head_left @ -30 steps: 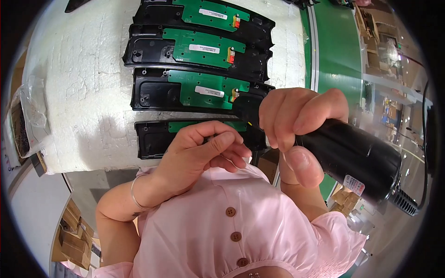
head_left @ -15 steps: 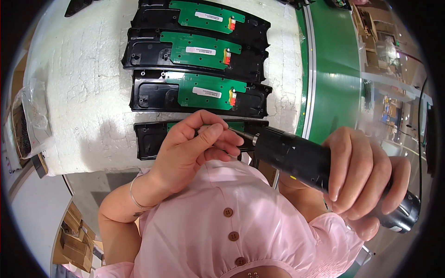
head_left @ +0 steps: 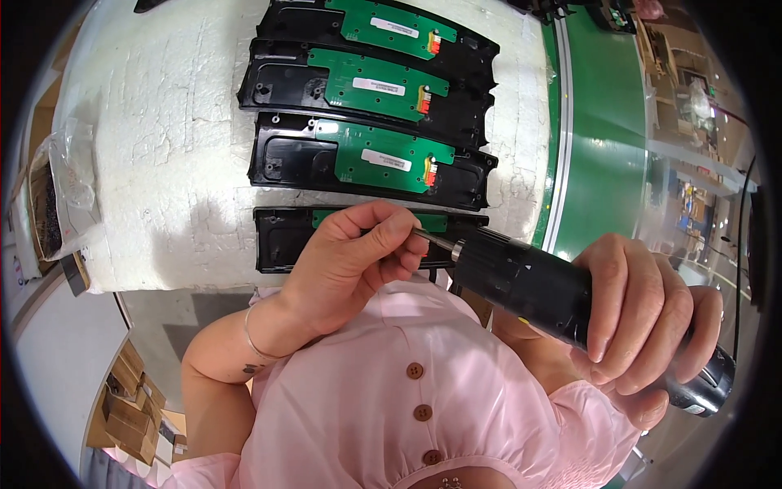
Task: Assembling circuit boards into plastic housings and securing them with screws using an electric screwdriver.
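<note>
My right hand (head_left: 639, 318) is wrapped round a black electric screwdriver (head_left: 521, 281), held slanting with its thin metal bit (head_left: 436, 240) towards the left. At the bit's tip, the thumb and forefinger of my left hand (head_left: 358, 253) are pinched together; anything between them is too small or hidden to make out. Beneath that hand lies the nearest black plastic panel (head_left: 281, 240), its green circuit board (head_left: 326, 216) mostly covered by my fingers. Just beyond lies a second black panel (head_left: 273, 155) with a green board (head_left: 350, 167), a white label and a red-and-yellow connector.
Two more black panels with boards, a middle one (head_left: 273, 81) and a far one (head_left: 293, 20), lie farther off on the white foam surface (head_left: 163, 155). A green strip (head_left: 607, 147) with a metal rail runs along the right. Clear plastic wrap (head_left: 73, 175) hangs at the left edge.
The panels and foam have shifted right and slightly up in the view. My left fingertips have drawn closer together at the bit's tip. The screwdriver stays in my right hand.
</note>
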`<state>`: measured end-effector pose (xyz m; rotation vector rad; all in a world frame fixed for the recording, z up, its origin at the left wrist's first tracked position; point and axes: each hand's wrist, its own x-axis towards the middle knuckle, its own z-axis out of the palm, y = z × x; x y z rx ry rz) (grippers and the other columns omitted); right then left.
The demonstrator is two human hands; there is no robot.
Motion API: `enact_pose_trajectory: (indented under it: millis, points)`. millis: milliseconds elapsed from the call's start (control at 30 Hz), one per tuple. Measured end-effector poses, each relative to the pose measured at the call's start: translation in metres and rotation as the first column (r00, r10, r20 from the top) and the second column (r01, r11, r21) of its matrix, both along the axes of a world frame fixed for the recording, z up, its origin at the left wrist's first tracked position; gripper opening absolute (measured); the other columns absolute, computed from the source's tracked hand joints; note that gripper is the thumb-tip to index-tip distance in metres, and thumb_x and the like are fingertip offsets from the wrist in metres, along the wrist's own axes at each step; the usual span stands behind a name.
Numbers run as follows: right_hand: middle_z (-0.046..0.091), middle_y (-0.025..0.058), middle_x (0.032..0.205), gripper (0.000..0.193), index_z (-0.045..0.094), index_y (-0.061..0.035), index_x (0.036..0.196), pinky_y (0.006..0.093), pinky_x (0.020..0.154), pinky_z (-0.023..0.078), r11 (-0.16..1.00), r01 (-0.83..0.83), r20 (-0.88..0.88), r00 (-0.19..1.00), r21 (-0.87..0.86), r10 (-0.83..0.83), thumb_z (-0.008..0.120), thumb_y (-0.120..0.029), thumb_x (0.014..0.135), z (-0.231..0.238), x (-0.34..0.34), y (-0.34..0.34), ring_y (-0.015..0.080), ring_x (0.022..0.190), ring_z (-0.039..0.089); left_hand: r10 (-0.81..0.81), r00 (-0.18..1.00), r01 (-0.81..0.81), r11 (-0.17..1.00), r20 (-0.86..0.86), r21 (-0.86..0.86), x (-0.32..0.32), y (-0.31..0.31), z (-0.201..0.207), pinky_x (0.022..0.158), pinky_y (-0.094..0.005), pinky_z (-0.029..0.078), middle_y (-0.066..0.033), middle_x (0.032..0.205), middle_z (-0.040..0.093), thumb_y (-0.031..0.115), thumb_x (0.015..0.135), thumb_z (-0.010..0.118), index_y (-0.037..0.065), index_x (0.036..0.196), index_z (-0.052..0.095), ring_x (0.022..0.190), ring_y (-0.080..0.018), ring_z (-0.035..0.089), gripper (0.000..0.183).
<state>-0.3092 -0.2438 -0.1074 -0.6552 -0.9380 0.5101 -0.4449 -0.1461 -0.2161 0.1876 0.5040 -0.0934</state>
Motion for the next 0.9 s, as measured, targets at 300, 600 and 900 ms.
enact_pose_trajectory:
  millis: [300, 600, 900]
  points:
    - [0.049, -0.0058, 0.055, 0.027, 0.045, -0.0104, 0.087, 0.0199, 0.051, 0.036, 0.976, 0.008, 0.143, 0.989, -0.216, 0.024, 0.061, -0.012, 0.066, -0.018, 0.005, 0.012, 0.0068, 0.047, 0.047, -0.057, 0.994, 0.059, 0.998, 0.093, -0.023, 0.003, -0.003, 0.016, 0.08, -0.0274, 0.046, -0.0111, 0.096, 0.059, 0.017, 0.09, 0.044, -0.002, 0.108, 0.05, 0.086, -0.0188, 0.058, 0.027]
    - [0.043, -0.0032, 0.058, 0.028, 0.042, -0.0099, 0.093, 0.0261, 0.053, 0.034, 0.93, 0.1, 0.173, 0.984, -0.353, -0.04, 0.054, -0.022, 0.071, -0.048, 0.005, 0.022, 0.0091, 0.047, 0.042, -0.192, 0.968, 0.189, 0.981, 0.159, 0.035, -0.009, 0.004, 0.007, 0.074, -0.028, 0.047, -0.0135, 0.094, 0.059, 0.017, 0.092, 0.038, 0.003, 0.107, 0.047, 0.088, -0.0201, 0.059, 0.022]
    - [0.044, -0.0025, 0.057, 0.025, 0.038, -0.0111, 0.082, 0.0271, 0.052, 0.036, 0.893, 0.07, 0.167, 0.986, -0.445, 0.006, 0.057, -0.019, 0.068, -0.045, -0.002, 0.029, 0.0105, 0.047, 0.043, -0.125, 0.992, 0.121, 0.977, 0.011, 0.174, -0.012, 0.007, 0.008, 0.067, -0.023, 0.046, -0.0078, 0.084, 0.06, 0.009, 0.085, 0.052, 0.003, 0.095, 0.055, 0.073, -0.0122, 0.055, 0.011]
